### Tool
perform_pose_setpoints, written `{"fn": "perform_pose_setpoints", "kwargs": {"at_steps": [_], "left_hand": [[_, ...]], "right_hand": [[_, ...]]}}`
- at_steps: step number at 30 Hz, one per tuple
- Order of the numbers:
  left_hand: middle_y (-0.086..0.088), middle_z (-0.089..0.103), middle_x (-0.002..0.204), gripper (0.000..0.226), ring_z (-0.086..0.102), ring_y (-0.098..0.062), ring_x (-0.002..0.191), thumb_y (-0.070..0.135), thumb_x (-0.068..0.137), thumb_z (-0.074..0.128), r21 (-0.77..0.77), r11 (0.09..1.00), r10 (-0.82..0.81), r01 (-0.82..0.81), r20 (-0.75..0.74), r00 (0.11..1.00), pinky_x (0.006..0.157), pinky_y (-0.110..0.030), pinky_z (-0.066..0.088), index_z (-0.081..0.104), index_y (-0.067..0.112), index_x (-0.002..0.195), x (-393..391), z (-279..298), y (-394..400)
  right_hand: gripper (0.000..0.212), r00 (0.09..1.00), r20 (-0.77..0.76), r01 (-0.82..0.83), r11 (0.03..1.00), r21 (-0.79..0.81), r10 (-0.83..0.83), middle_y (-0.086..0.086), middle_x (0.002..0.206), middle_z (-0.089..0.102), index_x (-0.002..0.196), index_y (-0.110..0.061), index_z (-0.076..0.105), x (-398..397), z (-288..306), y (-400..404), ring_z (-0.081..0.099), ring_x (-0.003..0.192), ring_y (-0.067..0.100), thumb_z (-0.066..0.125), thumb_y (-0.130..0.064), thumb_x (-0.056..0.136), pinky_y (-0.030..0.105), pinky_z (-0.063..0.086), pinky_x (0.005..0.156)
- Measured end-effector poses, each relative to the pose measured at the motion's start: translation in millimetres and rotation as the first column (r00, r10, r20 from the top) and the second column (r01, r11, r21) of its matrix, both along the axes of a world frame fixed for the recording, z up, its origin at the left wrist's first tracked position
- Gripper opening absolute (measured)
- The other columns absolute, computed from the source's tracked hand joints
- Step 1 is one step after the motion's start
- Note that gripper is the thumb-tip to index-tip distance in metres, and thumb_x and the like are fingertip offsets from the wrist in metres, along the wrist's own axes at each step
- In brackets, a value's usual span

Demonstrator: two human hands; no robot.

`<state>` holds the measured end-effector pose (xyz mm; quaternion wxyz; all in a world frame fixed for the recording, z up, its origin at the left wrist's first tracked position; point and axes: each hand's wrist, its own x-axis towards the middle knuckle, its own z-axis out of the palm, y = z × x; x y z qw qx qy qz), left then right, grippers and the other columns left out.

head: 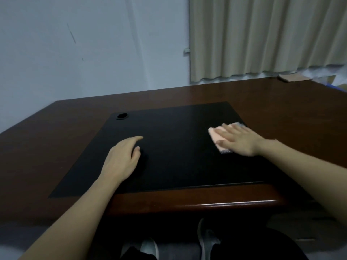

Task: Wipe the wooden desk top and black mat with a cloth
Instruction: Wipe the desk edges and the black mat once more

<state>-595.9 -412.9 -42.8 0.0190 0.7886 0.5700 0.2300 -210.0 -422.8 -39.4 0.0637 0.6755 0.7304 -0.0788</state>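
Note:
A black mat lies on the dark wooden desk top. My right hand lies flat, fingers straight, pressing a folded pink cloth onto the mat near its right edge. Only the cloth's left part and a grey edge show from under the hand. My left hand rests on the left half of the mat with fingers loosely bent, its fingertips touching the surface and holding nothing.
A round black cable hole sits at the mat's far left corner. A small flat brown object and some plastic wrap lie at the desk's far right. A wall and beige curtain stand behind. My legs and shoes show below the desk's front edge.

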Motion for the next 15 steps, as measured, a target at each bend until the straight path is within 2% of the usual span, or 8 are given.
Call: {"fn": "perform_pose_setpoints", "kwargs": {"at_steps": [2, 4, 7, 10, 12, 15], "left_hand": [[0.001, 0.052, 0.148, 0.042, 0.039, -0.018, 0.143, 0.024, 0.105, 0.045, 0.004, 1.0, 0.002, -0.002, -0.009, 1.0, 0.114, -0.038, 0.033, 0.048, 0.025, 0.146, -1, -1, 2], [0.002, 0.049, 0.151, 0.042, 0.032, -0.018, 0.148, 0.025, 0.105, 0.045, 0.0, 1.0, 0.014, -0.014, -0.009, 1.0, 0.118, -0.039, 0.029, 0.047, 0.025, 0.147, -2, -4, 7], [0.005, 0.042, 0.156, 0.043, 0.025, -0.019, 0.151, 0.032, 0.106, 0.041, -0.03, 0.997, 0.066, -0.067, -0.032, 0.997, 0.121, -0.041, 0.025, 0.045, 0.028, 0.148, -4, -7, 13], [0.005, 0.037, 0.16, 0.045, 0.021, -0.019, 0.152, 0.038, 0.106, 0.037, -0.072, 0.987, 0.142, -0.145, -0.046, 0.989, 0.122, -0.043, 0.023, 0.041, 0.03, 0.15, -4, -8, 19], [0.004, 0.034, 0.161, 0.047, 0.019, -0.019, 0.153, 0.039, 0.106, 0.036, -0.103, 0.979, 0.176, -0.178, -0.035, 0.984, 0.123, -0.042, 0.022, 0.039, 0.028, 0.152, -4, -10, 17], [0.005, 0.031, 0.162, 0.049, 0.016, -0.018, 0.154, 0.04, 0.106, 0.035, -0.115, 0.975, 0.19, -0.191, -0.021, 0.982, 0.124, -0.041, 0.019, 0.037, 0.027, 0.153, -3, -12, 18]], "right_hand": [[0.066, 0.997, -0.004, 0.079, 0.997, 0.009, -0.079, -0.002, 0.17, -0.009, 0.16, -0.041, -0.004, 8, -1, 33, -0.008, 0.156, 0.026, 0.016, -0.066, 0.102, 0.047, -0.001, 0.125], [0.067, 0.992, 0.02, 0.12, 0.993, 0.018, -0.121, -0.002, 0.17, -0.009, 0.16, -0.043, -0.004, -5, -2, 64, -0.007, 0.156, 0.029, 0.015, -0.068, 0.101, 0.049, -0.002, 0.124], [0.068, 0.996, 0.026, 0.089, 0.996, 0.013, -0.089, -0.003, 0.17, -0.009, 0.16, -0.043, -0.004, -58, -2, 97, -0.007, 0.156, 0.034, 0.014, -0.07, 0.099, 0.053, -0.003, 0.124], [0.068, 0.992, 0.019, -0.127, 0.991, 0.031, 0.126, -0.004, 0.17, -0.01, 0.16, -0.043, -0.003, -131, -2, 98, -0.009, 0.155, 0.036, 0.014, -0.069, 0.1, 0.054, -0.005, 0.124], [0.066, 0.942, 0.027, -0.336, 0.941, 0.035, 0.335, -0.005, 0.17, -0.01, 0.16, -0.043, -0.003, -168, -6, 76, -0.01, 0.156, 0.031, 0.015, -0.066, 0.102, 0.05, -0.007, 0.124], [0.064, 0.845, 0.016, -0.534, 0.843, 0.06, 0.534, -0.005, 0.17, -0.007, 0.16, -0.042, -0.003, -148, -7, 67, -0.009, 0.156, 0.022, 0.019, -0.064, 0.103, 0.04, -0.008, 0.125]]}}
